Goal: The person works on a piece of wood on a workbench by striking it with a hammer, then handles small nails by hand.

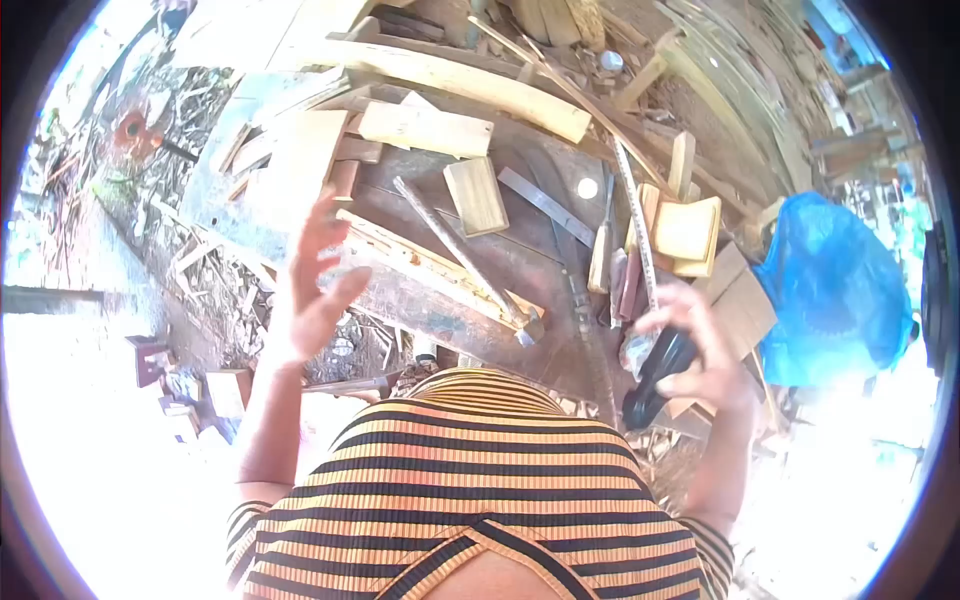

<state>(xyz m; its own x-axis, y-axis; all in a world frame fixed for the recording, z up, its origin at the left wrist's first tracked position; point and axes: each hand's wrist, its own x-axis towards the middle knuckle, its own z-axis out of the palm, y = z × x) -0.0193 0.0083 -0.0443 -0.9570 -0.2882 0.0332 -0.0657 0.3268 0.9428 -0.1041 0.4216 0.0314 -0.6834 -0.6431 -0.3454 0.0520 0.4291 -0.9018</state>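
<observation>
At the left edge of the workbench [390,285], my left hand [318,285] is raised with its fingers spread and nothing in it. On the right, my right hand [705,345] curves its fingers round a black object [660,375], whose kind I cannot make out. A hammer [460,250] lies slantwise on the bench between my hands, its head toward me. Beyond it are a small wooden block [476,196] and a flat metal ruler [546,205]. A chisel with a wooden handle [600,258] lies near my right hand, beside a long marked strip [636,215].
A blue plastic bag [835,290] stands at the right. Wood blocks [686,232] are stacked beyond my right hand. Boards [425,128] and a long curved plank [470,82] lie across the far side. Wood scraps [195,255] litter the ground at the left.
</observation>
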